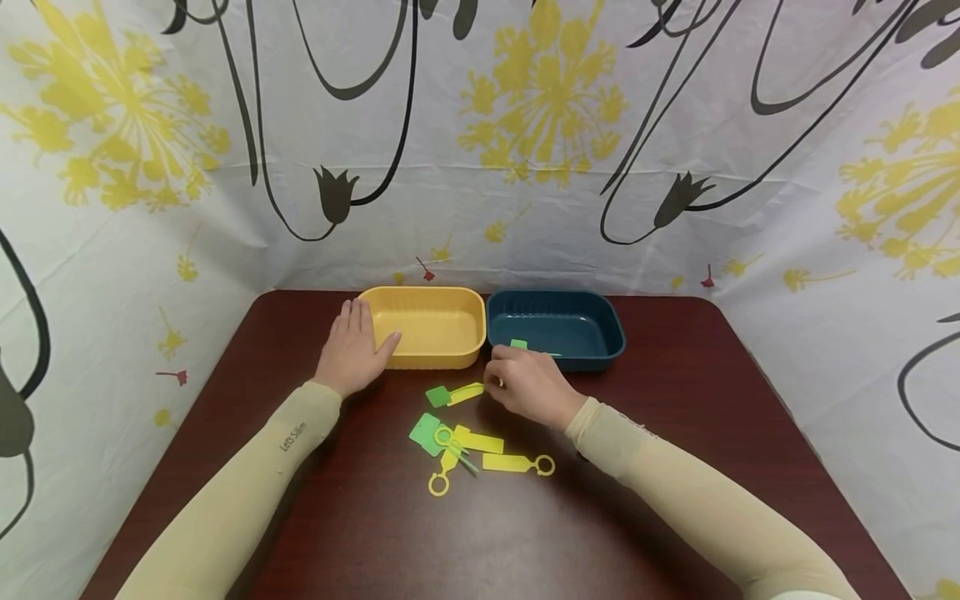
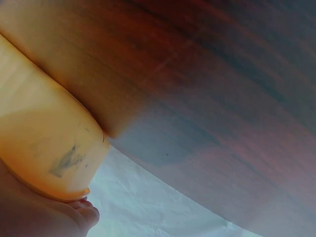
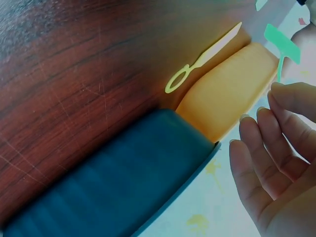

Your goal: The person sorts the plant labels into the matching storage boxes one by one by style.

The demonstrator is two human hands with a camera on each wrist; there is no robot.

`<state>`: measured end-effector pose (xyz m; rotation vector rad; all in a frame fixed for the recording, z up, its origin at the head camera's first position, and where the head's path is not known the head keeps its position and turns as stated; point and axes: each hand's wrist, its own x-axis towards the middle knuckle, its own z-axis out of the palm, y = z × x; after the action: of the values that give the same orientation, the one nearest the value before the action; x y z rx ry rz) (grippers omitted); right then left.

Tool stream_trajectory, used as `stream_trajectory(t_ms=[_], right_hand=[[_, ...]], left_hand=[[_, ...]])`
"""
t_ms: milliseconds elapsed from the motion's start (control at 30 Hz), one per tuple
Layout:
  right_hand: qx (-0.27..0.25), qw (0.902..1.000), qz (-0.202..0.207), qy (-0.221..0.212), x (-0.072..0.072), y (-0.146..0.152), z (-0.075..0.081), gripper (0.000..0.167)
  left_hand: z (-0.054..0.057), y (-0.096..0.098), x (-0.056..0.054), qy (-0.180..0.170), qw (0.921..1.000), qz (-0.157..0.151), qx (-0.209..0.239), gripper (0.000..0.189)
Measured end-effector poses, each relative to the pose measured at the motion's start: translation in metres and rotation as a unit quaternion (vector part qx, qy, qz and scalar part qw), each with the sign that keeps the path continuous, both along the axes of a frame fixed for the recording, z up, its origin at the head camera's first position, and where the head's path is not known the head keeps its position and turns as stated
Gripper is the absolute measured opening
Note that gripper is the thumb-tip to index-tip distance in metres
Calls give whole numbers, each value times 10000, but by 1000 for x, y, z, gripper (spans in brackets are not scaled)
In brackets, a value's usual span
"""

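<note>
My left hand [image 1: 352, 348] rests flat at the left end of a yellow bin [image 1: 427, 361], fingers straight along the rim and thumb over the front corner. In the right wrist view, the thumb and forefinger of my right hand [image 3: 281, 148] pinch the thin stem of a green tag [image 3: 282, 43]. A yellow ring-ended tag [image 3: 212, 52] lies on the table beneath, in front of the yellow bin. In the head view, the right hand is just before a blue bin [image 1: 592, 364], overlapping its front left corner. Another green tag [image 1: 519, 343] shows inside that bin.
Nearer me on the dark red table [image 1: 600, 533] is a loose pile with a green tag [image 1: 424, 432] and yellow tags. One yellow tag with a ring [image 1: 517, 463] lies at its right. Both bins stand side by side before a patterned cloth [image 1: 480, 208].
</note>
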<state>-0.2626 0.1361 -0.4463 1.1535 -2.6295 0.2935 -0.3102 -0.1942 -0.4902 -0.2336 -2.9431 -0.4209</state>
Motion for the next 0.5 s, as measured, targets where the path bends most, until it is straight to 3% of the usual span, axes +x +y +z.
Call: stream_trajectory(t_ms=[233,500], right_hand=[[-265,9996,10,10,1,6,7,6],[-498,9983,-19,305,-4,15,20,4]], left_hand=[[2,1,1,-32,10000,-19,-48,100],[2,0,2,-30,10000,-24,-51,100]])
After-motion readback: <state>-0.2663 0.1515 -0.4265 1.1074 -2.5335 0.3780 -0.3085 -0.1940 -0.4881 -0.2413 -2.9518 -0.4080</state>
